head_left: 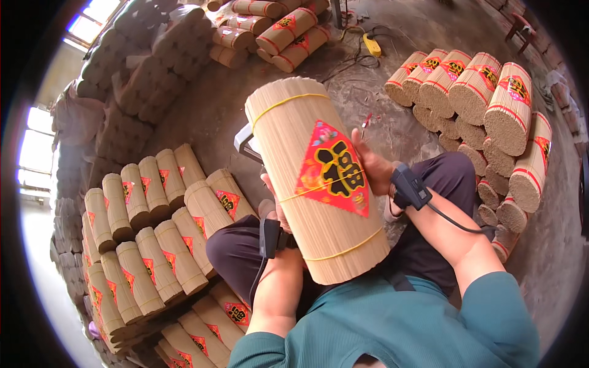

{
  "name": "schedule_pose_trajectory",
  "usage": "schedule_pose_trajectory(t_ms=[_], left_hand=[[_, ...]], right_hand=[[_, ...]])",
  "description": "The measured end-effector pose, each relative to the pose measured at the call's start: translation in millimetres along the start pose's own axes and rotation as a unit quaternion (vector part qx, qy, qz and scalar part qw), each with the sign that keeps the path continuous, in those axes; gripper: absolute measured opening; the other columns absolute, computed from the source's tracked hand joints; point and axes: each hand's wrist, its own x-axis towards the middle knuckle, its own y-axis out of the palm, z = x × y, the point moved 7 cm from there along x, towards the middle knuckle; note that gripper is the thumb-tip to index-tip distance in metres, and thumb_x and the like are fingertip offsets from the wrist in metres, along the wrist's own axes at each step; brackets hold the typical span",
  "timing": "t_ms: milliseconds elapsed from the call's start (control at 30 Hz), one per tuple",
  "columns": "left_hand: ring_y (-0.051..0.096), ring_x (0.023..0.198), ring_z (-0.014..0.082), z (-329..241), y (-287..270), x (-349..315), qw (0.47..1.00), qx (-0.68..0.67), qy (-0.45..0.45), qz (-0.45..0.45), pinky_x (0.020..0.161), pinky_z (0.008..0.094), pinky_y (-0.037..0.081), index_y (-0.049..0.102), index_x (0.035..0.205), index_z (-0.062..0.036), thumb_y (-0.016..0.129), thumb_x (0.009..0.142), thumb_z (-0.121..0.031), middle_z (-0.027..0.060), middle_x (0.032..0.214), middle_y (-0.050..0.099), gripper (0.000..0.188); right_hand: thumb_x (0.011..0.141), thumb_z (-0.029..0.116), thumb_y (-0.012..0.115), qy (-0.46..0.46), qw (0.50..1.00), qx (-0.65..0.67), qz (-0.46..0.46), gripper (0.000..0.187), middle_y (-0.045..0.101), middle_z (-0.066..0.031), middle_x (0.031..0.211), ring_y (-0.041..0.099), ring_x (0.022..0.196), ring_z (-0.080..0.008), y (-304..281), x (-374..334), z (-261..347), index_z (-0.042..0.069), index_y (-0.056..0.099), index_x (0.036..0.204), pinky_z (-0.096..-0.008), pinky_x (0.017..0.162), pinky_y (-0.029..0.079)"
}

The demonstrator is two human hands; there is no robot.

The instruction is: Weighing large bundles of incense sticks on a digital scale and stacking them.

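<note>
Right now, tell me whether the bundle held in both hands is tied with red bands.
No, the bundle has yellow bands around it.

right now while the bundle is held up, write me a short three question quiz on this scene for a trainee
1. What colour are the bands around the held bundle?
2. True or false: the left hand and the right hand both touch the held bundle.
3. Where is the power strip?
a) on the held bundle
b) in the left hand
c) on the floor

Key: 1. yellow; 2. true; 3. c
</note>
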Motion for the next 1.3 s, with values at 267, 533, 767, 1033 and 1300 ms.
schedule_pose_trajectory(t_ms=[267, 533, 767, 1033, 1300], left_hand=[[0.05, 0.122, 0.0286, -19.6, -2.3, -3.8, 0.949, 0.268, -0.101, -0.134, 0.103, 0.0432, 0.041, 0.039, 0.138, -0.0023, 0.05, 0.079, -0.072, 0.0135, 0.135, 0.05, 0.092], [0.061, 0.106, 0.025, -11.1, -82.7, -36.7, 0.906, 0.257, -0.035, -0.334, 0.093, 0.0401, 0.049, 0.046, 0.131, -0.0036, 0.067, 0.081, -0.054, 0.0123, 0.121, 0.061, 0.074], [0.062, 0.104, 0.0256, -10.1, -108.4, -22.3, 0.937, 0.155, -0.077, -0.303, 0.092, 0.043, 0.051, 0.049, 0.128, -0.0058, 0.066, 0.08, -0.055, 0.011, 0.12, 0.062, 0.071], [0.062, 0.105, 0.0253, -29.9, -143.4, -5.9, 0.927, 0.162, -0.058, -0.333, 0.093, 0.0416, 0.05, 0.049, 0.128, -0.0062, 0.067, 0.079, -0.057, 0.0107, 0.12, 0.062, 0.073], [0.062, 0.105, 0.0267, -52.5, -169.9, 15.2, 0.912, 0.199, -0.024, -0.357, 0.09, 0.0431, 0.052, 0.051, 0.126, -0.0042, 0.065, 0.078, -0.062, 0.0131, 0.12, 0.062, 0.077]], right_hand=[[0.081, 0.073, 0.046, 0.022, 0.999, -0.035, -0.023, 0.083, 0.063, -0.0112, 0.118, 0.064, 0.103, -0.0176, -34.7, 6.5, -10.8, 0.003, 0.054, 0.125, -0.0332, 0.091, 0.052], [0.079, 0.07, 0.054, -0.038, 0.974, -0.22, -0.044, 0.093, 0.055, -0.0099, 0.128, 0.055, 0.114, -0.0158, -63.4, 29.4, -30.5, 0.003, 0.033, 0.14, -0.0316, 0.096, 0.047], [0.076, 0.073, 0.054, 0.004, 0.967, -0.247, -0.056, 0.098, 0.055, -0.0105, 0.126, 0.054, 0.113, -0.0155, -85.0, 60.3, -38.5, 0.001, 0.031, 0.14, -0.0302, 0.094, 0.048], [0.074, 0.074, 0.054, 0.027, 0.971, -0.223, -0.084, 0.102, 0.056, -0.0134, 0.126, 0.055, 0.113, -0.016, -107.0, 100.7, -36.6, -0.001, 0.031, 0.139, -0.0308, 0.092, 0.05], [0.074, 0.065, 0.065, 0.052, 0.989, -0.117, -0.076, 0.091, 0.064, -0.0098, 0.114, 0.066, 0.096, -0.0151, -133.1, 144.4, -39.3, 0.005, 0.037, 0.136, -0.0312, 0.079, 0.057]])
